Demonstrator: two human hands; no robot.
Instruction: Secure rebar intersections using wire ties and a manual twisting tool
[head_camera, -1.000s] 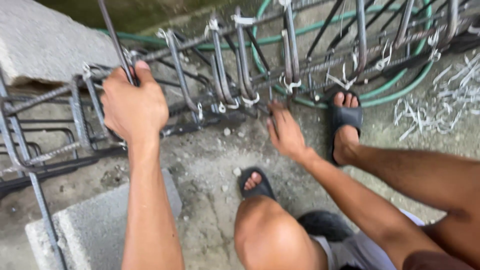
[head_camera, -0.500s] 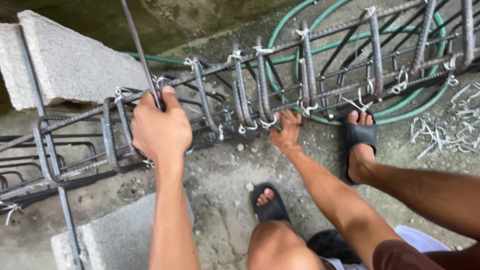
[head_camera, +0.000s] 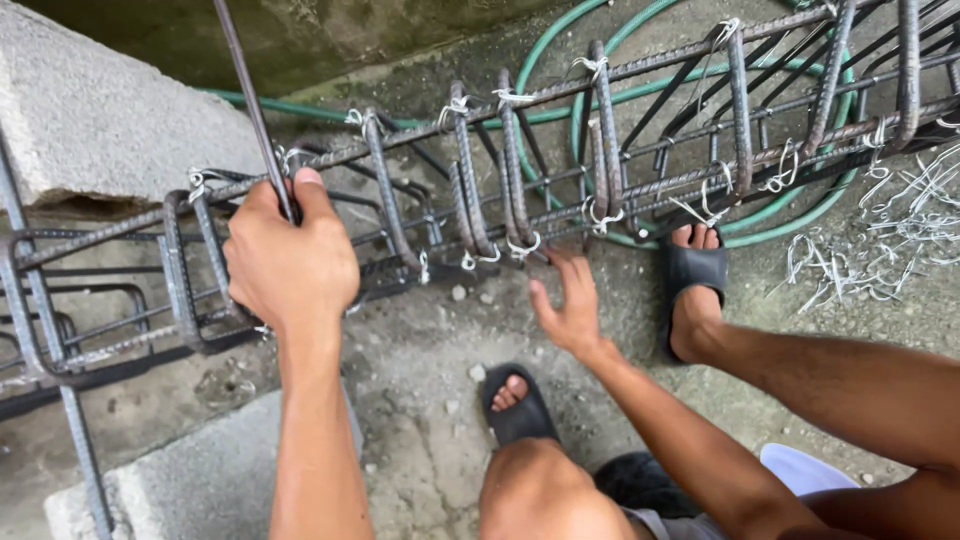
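Left hand (head_camera: 290, 265) clenched tight round a thin rod (head_camera: 250, 105), right where it meets the top bar of the cage (head_camera: 600, 150). Right hand (head_camera: 570, 305) loose, fingers spread, not holding anything, just under the low bar and almost touching a wire tie (head_camera: 520, 247). Cage lying on its side on the floor (head_camera: 420, 350), running past both hands, left end next to a block (head_camera: 90, 110) above the left hand. Green hose (head_camera: 800, 210) curled behind the cage, beyond the right hand. Loose wire bits (head_camera: 900, 230) far out to the right. Two feet in black sandals (head_camera: 515, 405) below the right hand.

Best to keep the left grip firm so the rod stays put against the bar. Good to slide the right fingers in slowly between the rings. Sharp wire ends close by, so easy to get poked. Toes near the cage, so better not to let it roll.
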